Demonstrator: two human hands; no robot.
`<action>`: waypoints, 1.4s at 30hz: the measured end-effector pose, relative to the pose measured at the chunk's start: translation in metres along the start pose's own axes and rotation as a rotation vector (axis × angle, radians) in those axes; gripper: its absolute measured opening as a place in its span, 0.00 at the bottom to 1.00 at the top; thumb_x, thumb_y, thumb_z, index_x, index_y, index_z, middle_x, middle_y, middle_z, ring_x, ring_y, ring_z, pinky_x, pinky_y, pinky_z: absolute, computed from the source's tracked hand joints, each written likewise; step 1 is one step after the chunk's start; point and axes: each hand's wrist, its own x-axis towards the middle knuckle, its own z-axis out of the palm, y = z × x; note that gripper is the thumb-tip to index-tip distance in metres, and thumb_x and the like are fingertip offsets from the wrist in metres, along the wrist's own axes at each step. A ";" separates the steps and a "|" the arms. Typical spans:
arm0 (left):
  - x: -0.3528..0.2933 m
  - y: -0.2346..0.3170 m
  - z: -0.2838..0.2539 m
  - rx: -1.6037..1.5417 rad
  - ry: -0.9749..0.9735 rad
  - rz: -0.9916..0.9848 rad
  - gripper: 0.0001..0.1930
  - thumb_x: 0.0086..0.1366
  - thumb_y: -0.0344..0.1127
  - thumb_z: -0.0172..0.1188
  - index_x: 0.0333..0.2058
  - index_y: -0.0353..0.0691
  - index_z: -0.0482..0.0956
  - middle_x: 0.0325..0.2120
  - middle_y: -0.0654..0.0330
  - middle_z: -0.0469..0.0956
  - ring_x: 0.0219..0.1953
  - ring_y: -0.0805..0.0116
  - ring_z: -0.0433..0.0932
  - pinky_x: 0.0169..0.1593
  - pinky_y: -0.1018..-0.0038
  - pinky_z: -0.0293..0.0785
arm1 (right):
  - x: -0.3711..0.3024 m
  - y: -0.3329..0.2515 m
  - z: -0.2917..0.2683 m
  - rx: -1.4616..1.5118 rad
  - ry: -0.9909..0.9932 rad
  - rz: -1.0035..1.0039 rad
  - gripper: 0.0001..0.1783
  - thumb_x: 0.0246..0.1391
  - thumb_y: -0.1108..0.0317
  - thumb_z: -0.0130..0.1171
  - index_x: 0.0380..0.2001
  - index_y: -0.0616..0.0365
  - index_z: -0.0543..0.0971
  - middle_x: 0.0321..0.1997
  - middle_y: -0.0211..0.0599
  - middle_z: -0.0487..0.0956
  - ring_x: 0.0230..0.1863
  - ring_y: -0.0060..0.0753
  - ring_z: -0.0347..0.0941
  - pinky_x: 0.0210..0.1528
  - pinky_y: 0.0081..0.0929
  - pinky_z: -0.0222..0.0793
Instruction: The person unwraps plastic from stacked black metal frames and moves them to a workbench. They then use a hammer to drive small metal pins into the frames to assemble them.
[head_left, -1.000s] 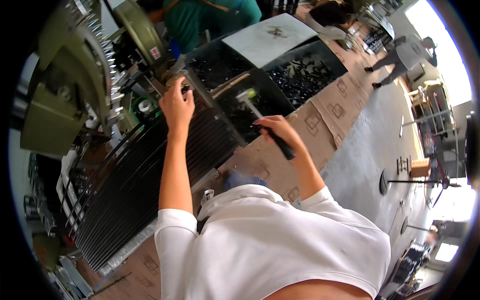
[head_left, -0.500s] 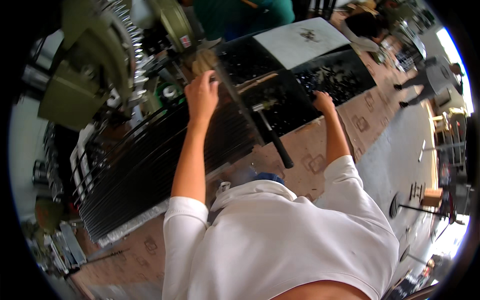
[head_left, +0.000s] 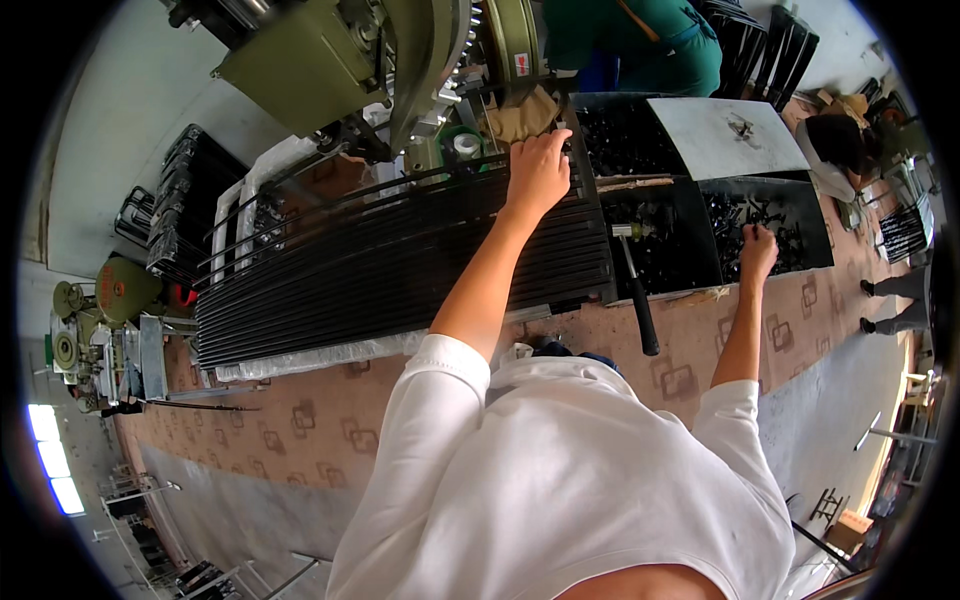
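My left hand (head_left: 540, 172) is over the right end of a wide stack of long black tubes (head_left: 400, 270). Its fingers are curled in around something small and dark that I cannot make out. My right hand (head_left: 758, 252) reaches into a black bin (head_left: 822, 240) full of small black parts (head_left: 790, 228). Those fingers are pinched together, and whatever they grip is hidden. Between my hands, a hammer (head_left: 642, 305) rests on the edge of the neighbouring bin, its black handle pointing toward me.
A green machine (head_left: 300, 65) with a toothed wheel stands behind the tubes. A tan cloth glove or rag (head_left: 525, 115) lies beyond my left hand. A pale sheet (head_left: 725, 130) covers the far right bin. A person in green (head_left: 640, 45) works behind the bins.
The view has swung, so the bench sits farther right in the picture. My right hand has moved from the bin's near left edge into its middle. My left hand stays by the tube ends.
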 end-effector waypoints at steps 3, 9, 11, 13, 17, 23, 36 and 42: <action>0.000 0.005 -0.001 -0.077 0.057 0.012 0.18 0.55 0.28 0.52 0.46 0.41 0.69 0.37 0.55 0.73 0.41 0.55 0.70 0.48 0.64 0.60 | 0.010 -0.071 -0.055 0.246 0.096 -0.141 0.11 0.51 0.65 0.50 0.25 0.61 0.77 0.23 0.43 0.77 0.25 0.41 0.72 0.29 0.31 0.64; -0.018 0.056 -0.064 -0.666 0.076 0.027 0.13 0.58 0.26 0.50 0.43 0.39 0.72 0.33 0.54 0.74 0.36 0.60 0.73 0.38 0.71 0.69 | -0.051 -0.247 -0.088 1.283 -0.893 0.046 0.14 0.55 0.62 0.45 0.25 0.60 0.72 0.10 0.22 0.60 0.14 0.17 0.60 0.15 0.14 0.54; -0.030 0.063 -0.090 -0.705 0.019 -0.030 0.10 0.59 0.26 0.50 0.40 0.38 0.74 0.32 0.54 0.74 0.33 0.62 0.74 0.36 0.76 0.69 | -0.072 -0.276 -0.073 1.398 -1.207 0.289 0.10 0.55 0.64 0.45 0.31 0.60 0.70 0.14 0.20 0.59 0.14 0.16 0.54 0.16 0.17 0.53; -0.045 0.040 -0.113 -0.621 0.008 -0.008 0.08 0.61 0.27 0.49 0.37 0.34 0.76 0.34 0.59 0.74 0.36 0.72 0.74 0.40 0.80 0.69 | -0.085 -0.300 -0.074 1.536 -1.472 0.280 0.09 0.52 0.70 0.44 0.36 0.60 0.65 0.18 0.23 0.60 0.16 0.17 0.51 0.20 0.19 0.53; -0.069 0.016 -0.158 -0.895 -0.049 -0.195 0.07 0.60 0.28 0.52 0.34 0.32 0.75 0.32 0.59 0.73 0.36 0.72 0.74 0.40 0.78 0.69 | -0.108 -0.337 -0.076 1.577 -1.556 0.212 0.17 0.41 0.77 0.42 0.40 0.65 0.62 0.22 0.32 0.62 0.20 0.20 0.53 0.26 0.20 0.54; -0.089 -0.023 -0.205 -0.880 0.024 -0.408 0.04 0.57 0.25 0.54 0.32 0.34 0.76 0.27 0.65 0.73 0.31 0.81 0.70 0.36 0.84 0.66 | -0.128 -0.381 -0.068 1.526 -1.657 0.131 0.25 0.37 0.76 0.42 0.45 0.69 0.63 0.39 0.52 0.72 0.34 0.34 0.69 0.41 0.24 0.63; -0.120 -0.101 -0.210 -0.794 0.076 -0.531 0.05 0.56 0.22 0.53 0.32 0.33 0.75 0.26 0.66 0.73 0.26 0.82 0.69 0.33 0.85 0.67 | -0.194 -0.413 -0.017 1.140 -1.027 -0.290 0.07 0.49 0.74 0.52 0.34 0.63 0.73 0.22 0.30 0.72 0.19 0.12 0.61 0.18 0.11 0.54; -0.131 -0.121 -0.205 -0.634 0.076 -0.310 0.05 0.56 0.20 0.51 0.30 0.34 0.75 0.26 0.66 0.72 0.27 0.82 0.67 0.34 0.85 0.66 | -0.183 -0.415 -0.019 1.290 -1.531 0.212 0.11 0.54 0.68 0.49 0.33 0.66 0.73 0.20 0.29 0.70 0.15 0.12 0.57 0.14 0.11 0.50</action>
